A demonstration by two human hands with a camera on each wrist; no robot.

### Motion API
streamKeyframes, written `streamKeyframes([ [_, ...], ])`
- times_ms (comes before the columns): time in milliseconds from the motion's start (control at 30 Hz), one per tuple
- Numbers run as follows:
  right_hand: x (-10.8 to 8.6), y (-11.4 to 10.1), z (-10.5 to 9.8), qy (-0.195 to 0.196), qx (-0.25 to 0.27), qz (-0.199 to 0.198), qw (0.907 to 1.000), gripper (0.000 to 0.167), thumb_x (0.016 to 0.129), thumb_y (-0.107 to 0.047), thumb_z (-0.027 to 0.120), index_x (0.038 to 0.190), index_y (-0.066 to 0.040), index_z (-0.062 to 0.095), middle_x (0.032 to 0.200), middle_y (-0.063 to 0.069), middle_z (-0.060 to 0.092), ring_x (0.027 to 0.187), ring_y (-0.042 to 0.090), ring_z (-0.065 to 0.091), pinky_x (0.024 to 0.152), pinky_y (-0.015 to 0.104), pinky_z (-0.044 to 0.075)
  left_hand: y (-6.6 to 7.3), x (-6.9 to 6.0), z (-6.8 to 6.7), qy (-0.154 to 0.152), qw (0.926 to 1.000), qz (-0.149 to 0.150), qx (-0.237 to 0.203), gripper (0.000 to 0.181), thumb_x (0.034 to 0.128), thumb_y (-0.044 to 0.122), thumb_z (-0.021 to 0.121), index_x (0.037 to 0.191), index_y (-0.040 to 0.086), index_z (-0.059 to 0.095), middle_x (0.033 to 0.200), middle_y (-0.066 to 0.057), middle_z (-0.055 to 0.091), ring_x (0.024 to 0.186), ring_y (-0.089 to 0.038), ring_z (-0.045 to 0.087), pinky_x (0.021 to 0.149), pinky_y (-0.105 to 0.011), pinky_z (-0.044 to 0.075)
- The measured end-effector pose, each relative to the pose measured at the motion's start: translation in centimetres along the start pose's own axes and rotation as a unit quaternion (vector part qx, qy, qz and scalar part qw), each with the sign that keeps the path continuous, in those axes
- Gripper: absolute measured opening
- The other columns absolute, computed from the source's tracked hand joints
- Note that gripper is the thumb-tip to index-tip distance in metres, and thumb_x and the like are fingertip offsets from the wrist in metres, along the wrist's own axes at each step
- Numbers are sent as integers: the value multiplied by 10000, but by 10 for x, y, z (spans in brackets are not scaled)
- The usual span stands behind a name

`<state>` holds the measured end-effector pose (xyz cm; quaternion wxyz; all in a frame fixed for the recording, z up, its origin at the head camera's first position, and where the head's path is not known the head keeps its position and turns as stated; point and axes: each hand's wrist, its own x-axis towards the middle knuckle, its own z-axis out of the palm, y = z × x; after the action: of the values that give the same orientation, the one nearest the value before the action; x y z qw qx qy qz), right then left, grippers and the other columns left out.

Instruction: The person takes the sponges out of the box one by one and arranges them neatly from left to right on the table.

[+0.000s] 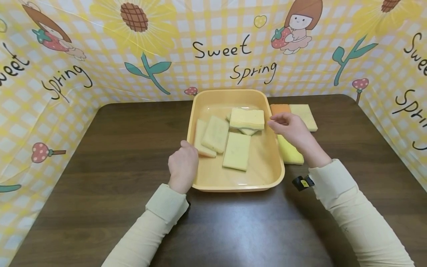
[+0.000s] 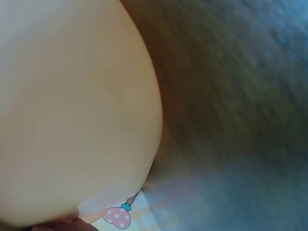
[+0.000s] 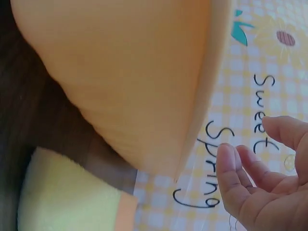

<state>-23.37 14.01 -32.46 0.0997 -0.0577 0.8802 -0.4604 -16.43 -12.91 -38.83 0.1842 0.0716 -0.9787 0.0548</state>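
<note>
A yellow plastic basin (image 1: pixel 253 174) stands on the table, with several pale yellow sponges (image 1: pixel 236 152) lying in it. A wavy sponge (image 1: pixel 247 118) rests on top of another at the basin's right side. My left hand (image 1: pixel 184 165) grips the basin's left rim; most of its fingers are hidden. In the left wrist view the basin wall (image 2: pixel 82 110) fills much of the picture. Over the right rim hovers my right hand (image 1: pixel 291 129), its fingers loosely bent and holding nothing, as the right wrist view of that hand (image 3: pixel 269 187) also shows.
Right of the basin lie a bright yellow sponge (image 1: pixel 289 152), partly under my right hand, an orange piece (image 1: pixel 279 108) and a pale yellow sponge (image 1: pixel 305 116). A patterned cloth (image 1: pixel 220 29) stands behind the brown table (image 1: pixel 126 148) and along both sides.
</note>
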Motion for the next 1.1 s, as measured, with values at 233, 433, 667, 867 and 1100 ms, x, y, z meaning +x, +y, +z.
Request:
streamKeyframes([
  [233,-3,-7,14,-623,17,-15,9981,457,977,-251,503,1302,67,462,1168,209,537,1048,355,586,957,440,486,0,1,0,26,9999,-112,-111,173,914,12,403,777,37,505,518,-78,572,473,-262,629,399,-374,482],
  [433,-4,-8,27,-789,-235,-21,9966,472,967,-253,522,1305,71,460,1188,232,548,1025,378,607,926,450,499,1,2,-1,-189,9997,-81,-112,172,923,17,398,788,35,502,528,-74,568,481,-265,633,403,-377,483],
  [667,-4,-5,44,-778,-649,169,9947,479,940,-266,549,1301,41,479,1167,212,572,961,296,620,833,349,489,1,1,-1,-144,9997,-118,-174,169,920,20,398,790,35,506,530,-83,576,486,-267,637,406,-378,484],
  [867,-1,1,59,-695,-721,104,9949,453,914,-227,578,1245,76,515,1142,246,584,1014,315,576,827,355,486,1,1,-1,-126,9997,-113,-171,167,918,16,398,792,31,506,534,-87,577,486,-268,636,401,-379,481],
  [1100,1,3,69,-581,-715,277,9954,406,907,-211,580,1182,82,526,1152,251,582,1047,330,559,854,368,475,1,0,0,34,9999,-71,-141,168,913,14,407,777,35,504,519,-80,566,470,-253,626,392,-370,474],
])
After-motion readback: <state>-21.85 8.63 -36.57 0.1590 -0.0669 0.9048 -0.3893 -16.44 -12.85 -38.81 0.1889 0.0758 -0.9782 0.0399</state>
